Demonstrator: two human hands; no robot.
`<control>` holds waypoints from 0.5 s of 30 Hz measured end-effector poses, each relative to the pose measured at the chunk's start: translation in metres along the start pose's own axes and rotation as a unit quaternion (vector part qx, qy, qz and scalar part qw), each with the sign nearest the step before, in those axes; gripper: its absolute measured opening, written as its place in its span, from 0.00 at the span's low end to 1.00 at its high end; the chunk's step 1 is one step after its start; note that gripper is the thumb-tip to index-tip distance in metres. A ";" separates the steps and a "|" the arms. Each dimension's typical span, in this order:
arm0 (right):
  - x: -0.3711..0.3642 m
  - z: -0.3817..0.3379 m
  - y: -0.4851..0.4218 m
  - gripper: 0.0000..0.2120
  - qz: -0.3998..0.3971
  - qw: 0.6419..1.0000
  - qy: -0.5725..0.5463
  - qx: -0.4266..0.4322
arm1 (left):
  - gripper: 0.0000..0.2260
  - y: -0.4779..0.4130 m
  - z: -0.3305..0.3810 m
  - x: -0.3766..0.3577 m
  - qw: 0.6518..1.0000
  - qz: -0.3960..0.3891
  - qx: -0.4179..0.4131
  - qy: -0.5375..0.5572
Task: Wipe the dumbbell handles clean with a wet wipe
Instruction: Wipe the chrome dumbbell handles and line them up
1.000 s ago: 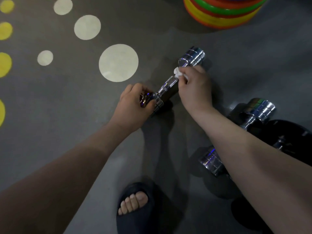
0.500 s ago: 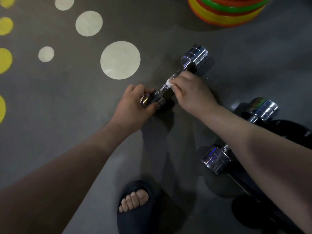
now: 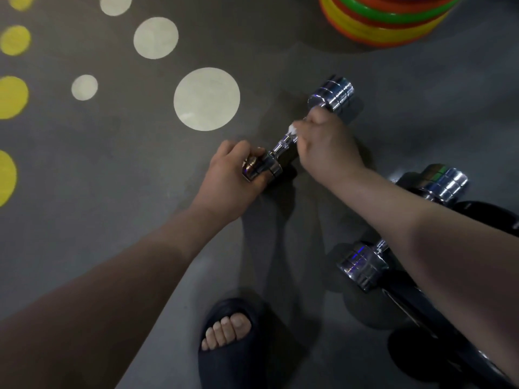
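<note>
Grey floor (image 3: 98, 192) filled the view, painted with round spots: yellow ones (image 3: 12, 96) along the left edge and pale ones further in, the largest pale circle (image 3: 207, 99) lying just left of the work. Low in the middle, a foot in a dark open-toed slipper (image 3: 224, 341) stood on the floor.

Moving rightward, the left hand (image 3: 227, 178) reached in from the lower left and had its fingers curled around the near chrome head of a dumbbell (image 3: 283, 148), gripping it. That dumbbell lay on the floor at a slant, its near head under the left hand and its far head (image 3: 332, 94) up and to the right, near the large pale circle. Its thin chrome handle showed between the two hands.

The right hand (image 3: 325, 147) came in from the right and was closed over the upper part of the handle, just below the far head. A small white wet wipe (image 3: 293, 130) peeked out at the fingertips, pinched against the handle.

Further right, a second chrome dumbbell (image 3: 362, 265) lay partly hidden under the right forearm, one head near the lower middle and the other (image 3: 443, 183) higher up. Dark round weights (image 3: 421, 349) sat beside it at the lower right. At the top right stood a stack of bright rings (image 3: 387, 21) in yellow, orange and green.
</note>
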State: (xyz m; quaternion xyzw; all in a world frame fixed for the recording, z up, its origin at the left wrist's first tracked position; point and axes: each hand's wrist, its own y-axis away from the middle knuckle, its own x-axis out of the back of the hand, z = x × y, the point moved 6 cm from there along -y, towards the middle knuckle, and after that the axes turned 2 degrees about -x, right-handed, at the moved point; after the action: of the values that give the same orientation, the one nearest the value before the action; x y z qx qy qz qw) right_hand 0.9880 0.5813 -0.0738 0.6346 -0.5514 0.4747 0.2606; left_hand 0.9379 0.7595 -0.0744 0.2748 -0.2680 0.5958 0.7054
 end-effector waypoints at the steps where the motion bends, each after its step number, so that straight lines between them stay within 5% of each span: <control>1: -0.003 -0.009 0.004 0.15 -0.030 0.999 -0.002 0.040 | 0.15 0.000 0.001 0.000 1.000 0.000 -0.003 -0.002; 3: -0.001 -0.010 0.004 0.18 -0.054 0.996 0.000 0.076 | 0.14 0.000 0.003 0.001 1.000 -0.001 -0.006 -0.003; 7: 0.009 0.016 -0.010 0.19 -0.003 1.000 0.000 -0.026 | 0.15 0.001 0.003 0.000 1.000 -0.003 -0.004 -0.001; 11: -0.001 -0.007 0.000 0.16 -0.073 0.993 0.006 0.092 | 0.15 0.000 0.002 0.000 1.000 -0.010 -0.002 0.002; 15: 0.006 0.014 -0.013 0.14 -0.027 0.999 0.013 -0.013 | 0.15 0.001 0.000 0.000 1.000 -0.007 0.002 0.008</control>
State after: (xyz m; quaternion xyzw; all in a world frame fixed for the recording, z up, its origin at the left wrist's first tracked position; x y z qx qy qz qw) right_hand 1.0047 0.5702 -0.0716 0.6395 -0.5369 0.4686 0.2884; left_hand 0.9374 0.7594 -0.0741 0.2735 -0.2589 0.5938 0.7110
